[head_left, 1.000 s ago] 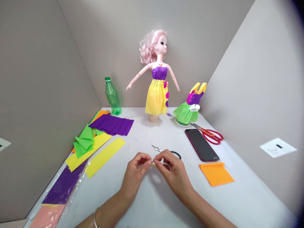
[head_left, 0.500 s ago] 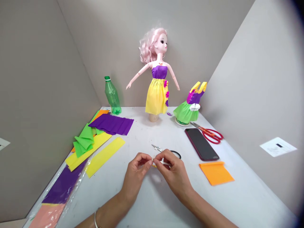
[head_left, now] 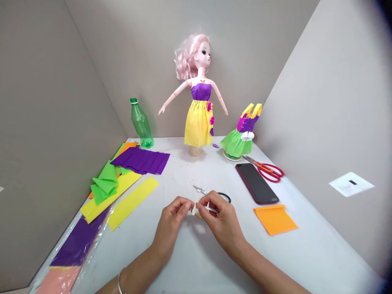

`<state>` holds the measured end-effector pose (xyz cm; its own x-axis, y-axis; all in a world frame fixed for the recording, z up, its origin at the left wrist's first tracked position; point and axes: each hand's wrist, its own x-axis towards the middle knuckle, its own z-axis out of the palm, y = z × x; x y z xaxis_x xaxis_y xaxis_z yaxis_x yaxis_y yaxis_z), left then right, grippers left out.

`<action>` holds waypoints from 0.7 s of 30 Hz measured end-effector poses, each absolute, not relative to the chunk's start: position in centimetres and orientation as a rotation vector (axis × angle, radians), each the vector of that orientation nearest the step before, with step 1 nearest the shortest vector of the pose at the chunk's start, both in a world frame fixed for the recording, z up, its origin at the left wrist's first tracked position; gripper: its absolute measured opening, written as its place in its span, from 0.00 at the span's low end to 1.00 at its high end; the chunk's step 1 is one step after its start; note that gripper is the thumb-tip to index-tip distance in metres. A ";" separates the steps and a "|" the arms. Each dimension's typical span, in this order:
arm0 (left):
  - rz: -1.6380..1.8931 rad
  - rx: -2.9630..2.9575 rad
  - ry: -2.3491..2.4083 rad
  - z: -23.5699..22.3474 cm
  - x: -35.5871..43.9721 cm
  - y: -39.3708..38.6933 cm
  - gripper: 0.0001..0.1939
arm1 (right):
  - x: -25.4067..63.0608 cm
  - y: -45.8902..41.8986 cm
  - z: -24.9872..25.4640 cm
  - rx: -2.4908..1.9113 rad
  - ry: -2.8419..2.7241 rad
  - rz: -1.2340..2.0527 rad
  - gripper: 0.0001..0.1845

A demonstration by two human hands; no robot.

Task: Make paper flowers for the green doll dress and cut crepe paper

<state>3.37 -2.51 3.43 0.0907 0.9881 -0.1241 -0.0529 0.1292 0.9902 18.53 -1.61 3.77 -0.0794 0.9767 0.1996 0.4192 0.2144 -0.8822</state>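
Two bare hands at lower centre of the frame, left hand (head_left: pixel 171 216) and right hand (head_left: pixel 222 216), fingertips pressed together, pinching a small white-and-yellow paper strip (head_left: pixel 194 210). Just above them, small steel scissors with black handles (head_left: pixel 202 190), lying on a white tabletop (head_left: pixel 183 173). Along the table's left edge, pleated purple crepe paper (head_left: pixel 141 160), folded green crepe paper (head_left: pixel 105 183) and a flat yellow paper strip (head_left: pixel 131 204). Toward the right, a black smartphone (head_left: pixel 256 183), red-handled scissors (head_left: pixel 269 172) and an orange paper square (head_left: pixel 275 219). At the back, a pink-haired doll in a yellow-and-purple paper dress (head_left: pixel 199 114), with grey walls (head_left: pixel 245 53) on three sides.
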 end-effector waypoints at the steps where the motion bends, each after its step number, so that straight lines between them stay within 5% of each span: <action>1: 1.077 1.113 1.157 3.4 3.3 -2.4 0.13 | 18.5 -1.7 3.8 -1.331 -1.644 0.833 0.08; 21: 1.009 1.125 1.148 3.1 3.0 -1.8 0.11 | 18.7 -1.7 4.1 -1.360 -1.622 0.876 0.07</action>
